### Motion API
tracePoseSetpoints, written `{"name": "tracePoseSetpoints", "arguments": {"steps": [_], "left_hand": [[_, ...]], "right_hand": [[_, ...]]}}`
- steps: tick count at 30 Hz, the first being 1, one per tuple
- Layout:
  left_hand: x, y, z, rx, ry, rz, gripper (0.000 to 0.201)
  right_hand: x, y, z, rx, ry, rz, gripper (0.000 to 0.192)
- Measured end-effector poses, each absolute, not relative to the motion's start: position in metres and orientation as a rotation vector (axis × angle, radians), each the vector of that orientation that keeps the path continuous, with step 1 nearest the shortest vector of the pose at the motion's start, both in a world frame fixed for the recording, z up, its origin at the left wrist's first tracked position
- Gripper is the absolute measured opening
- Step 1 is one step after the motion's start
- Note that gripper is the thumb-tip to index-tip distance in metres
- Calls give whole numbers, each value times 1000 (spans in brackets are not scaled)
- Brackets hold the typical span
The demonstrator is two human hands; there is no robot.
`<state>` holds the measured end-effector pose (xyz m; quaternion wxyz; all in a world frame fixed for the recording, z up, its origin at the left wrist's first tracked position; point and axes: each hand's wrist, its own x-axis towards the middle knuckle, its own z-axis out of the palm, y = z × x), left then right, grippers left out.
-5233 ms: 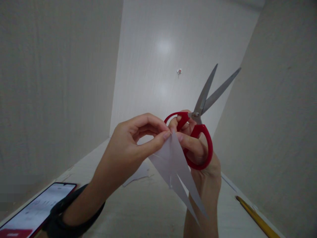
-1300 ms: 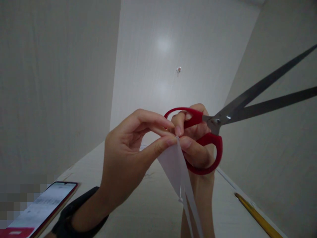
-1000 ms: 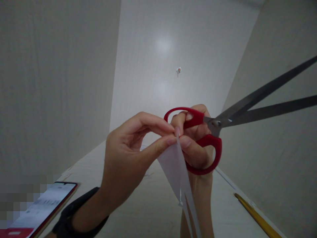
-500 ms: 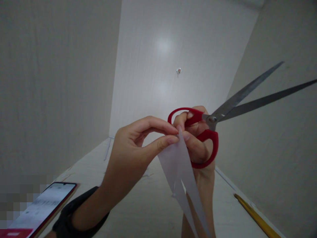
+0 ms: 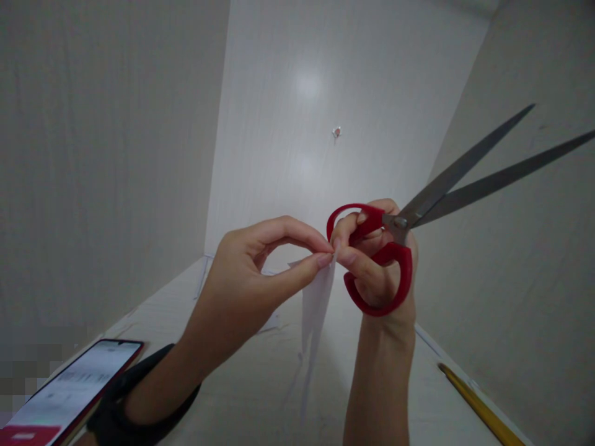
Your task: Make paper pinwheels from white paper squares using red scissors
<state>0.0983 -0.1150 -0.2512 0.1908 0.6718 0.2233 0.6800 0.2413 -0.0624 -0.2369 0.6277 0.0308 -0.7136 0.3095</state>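
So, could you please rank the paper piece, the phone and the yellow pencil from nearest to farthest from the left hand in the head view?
1. Paper piece: pinched at the left hand's fingertips.
2. Phone: lower left, beside that wrist.
3. Yellow pencil: far lower right.

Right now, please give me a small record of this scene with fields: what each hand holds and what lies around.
left hand: pinches the top of the paper piece between thumb and forefinger
right hand: holds the scissors and also touches the paper's top with its fingertips
scissors: red handles, blades open, pointing up and right
paper piece: white, hangs down, narrow toward the bottom
phone: screen lit, on the table, lower left
pencil: yellow, on the table, lower right
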Motion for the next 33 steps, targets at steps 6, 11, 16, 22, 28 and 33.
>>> {"name": "tracePoseSetpoints", "arguments": {"steps": [6, 11, 16, 22, 28, 33], "left_hand": [[99, -113, -252, 1889, 585, 1960, 10], [100, -111, -251, 1873, 606, 2008, 10], [97, -113, -251, 1987, 727, 2067, 13], [95, -113, -250, 2084, 764, 2133, 15], [94, -111, -250, 2041, 692, 2092, 16], [93, -108, -251, 2042, 659, 2066, 20]], "right_hand": [[240, -70, -236, -9, -1637, 592, 37], [242, -70, -238, -85, -1685, 559, 40], [243, -64, -242, -298, -1671, 411, 39], [253, -54, -248, -348, -1783, 310, 41], [260, -51, -250, -351, -1864, 279, 42], [260, -54, -252, -331, -1909, 281, 40]]}}
